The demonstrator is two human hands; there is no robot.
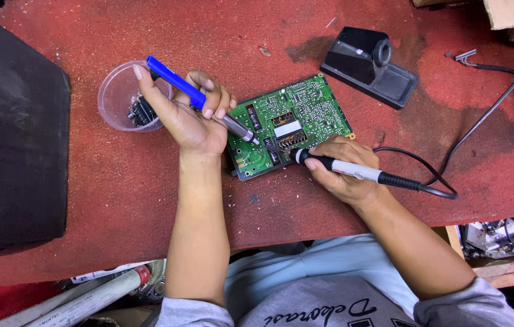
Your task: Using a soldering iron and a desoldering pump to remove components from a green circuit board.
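A green circuit board (305, 109) lies tilted on the red table (118, 194). My left hand (187, 118) grips a blue desoldering pump (175, 82), its metal tip pointing down at the board's left part. My right hand (342, 169) holds a white and black soldering iron (354, 171) like a pen. The iron's tip touches the board close to the pump's tip. The iron's black cord (444, 163) runs off to the right.
A clear plastic cup (118, 91) with small dark parts stands left of my left hand. A black iron stand (369, 66) sits behind the board. A large black panel (15, 133) covers the table's left side. Cardboard and wires lie at the far right.
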